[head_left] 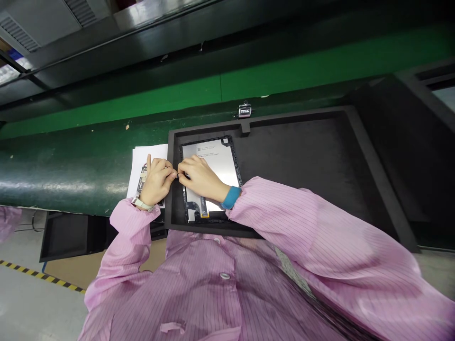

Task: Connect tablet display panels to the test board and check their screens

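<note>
My left hand (158,181) and my right hand (201,177) meet fingertip to fingertip over the left rim of a black tray (302,180). Both are pinched closed around something tiny that I cannot make out. Under my right hand lies a tablet screen panel (222,163), silver-backed with a black frame, in the tray's left part. A dark flex strip (204,207) shows near its lower edge. White paper sheets (149,152) lie left of the tray, and on them a narrow circuit board (141,179) is partly hidden behind my left hand.
A small metal tally counter (245,111) sits just beyond the tray's far rim. The green bench top (71,166) extends left. Another black tray (423,109) stands at the right, and a black bin (67,235) is below the bench at the left.
</note>
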`<move>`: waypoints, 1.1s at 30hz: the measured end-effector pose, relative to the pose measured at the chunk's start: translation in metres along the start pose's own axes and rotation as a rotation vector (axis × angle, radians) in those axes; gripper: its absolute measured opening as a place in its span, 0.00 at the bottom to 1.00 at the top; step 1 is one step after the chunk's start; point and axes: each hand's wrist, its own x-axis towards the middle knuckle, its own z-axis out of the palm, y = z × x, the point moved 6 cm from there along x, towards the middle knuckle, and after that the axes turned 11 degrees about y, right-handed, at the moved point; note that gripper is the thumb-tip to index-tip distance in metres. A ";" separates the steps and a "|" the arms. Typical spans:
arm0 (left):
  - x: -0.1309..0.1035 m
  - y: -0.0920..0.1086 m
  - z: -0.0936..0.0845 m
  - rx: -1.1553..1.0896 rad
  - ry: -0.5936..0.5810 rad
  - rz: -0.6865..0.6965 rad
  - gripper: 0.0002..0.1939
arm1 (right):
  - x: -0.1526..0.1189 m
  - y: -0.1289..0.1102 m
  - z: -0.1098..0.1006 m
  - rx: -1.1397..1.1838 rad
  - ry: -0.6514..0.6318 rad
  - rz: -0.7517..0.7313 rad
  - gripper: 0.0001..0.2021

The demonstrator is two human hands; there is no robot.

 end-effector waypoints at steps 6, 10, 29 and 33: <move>-0.001 0.002 0.000 0.006 0.030 -0.003 0.13 | 0.000 0.001 0.001 -0.009 -0.006 -0.002 0.11; 0.000 0.002 0.001 0.017 0.037 -0.008 0.13 | -0.001 0.002 0.001 -0.014 -0.004 -0.008 0.10; 0.002 0.004 -0.001 0.017 0.015 -0.054 0.13 | -0.002 0.003 0.001 -0.030 0.006 -0.031 0.11; 0.001 0.004 -0.001 -0.002 0.032 -0.047 0.13 | -0.003 0.002 0.002 0.004 0.011 -0.031 0.11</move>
